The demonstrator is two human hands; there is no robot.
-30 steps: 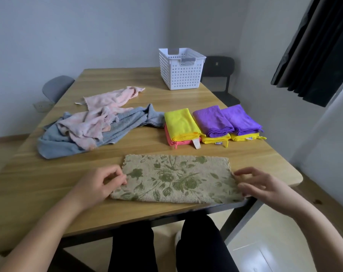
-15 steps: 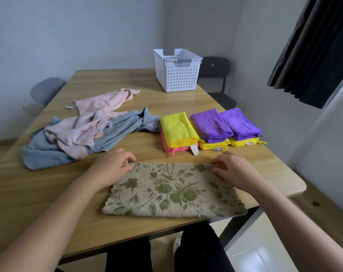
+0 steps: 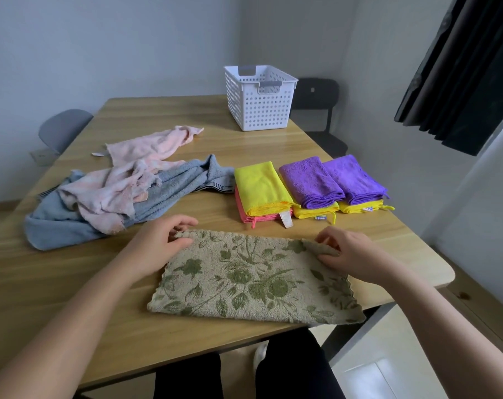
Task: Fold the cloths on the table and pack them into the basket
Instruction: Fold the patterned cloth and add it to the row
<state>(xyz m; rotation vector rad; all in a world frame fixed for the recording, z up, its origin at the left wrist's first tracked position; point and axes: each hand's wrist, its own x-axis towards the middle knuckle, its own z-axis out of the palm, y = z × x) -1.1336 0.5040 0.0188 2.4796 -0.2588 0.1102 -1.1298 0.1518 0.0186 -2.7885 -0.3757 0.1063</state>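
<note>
Shifted to 2 far corners of beige green-flowered terry towel (image 3: pixel 253 280). Pinching these with left hand (image 3: pixel 158 243) and right hand (image 3: pixel 354 251). Probably starts next fold.

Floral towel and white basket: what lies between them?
Head view: the folded yellow cloth on a pink cloth, between white basket and floral towel; otherwise bare table.
</note>
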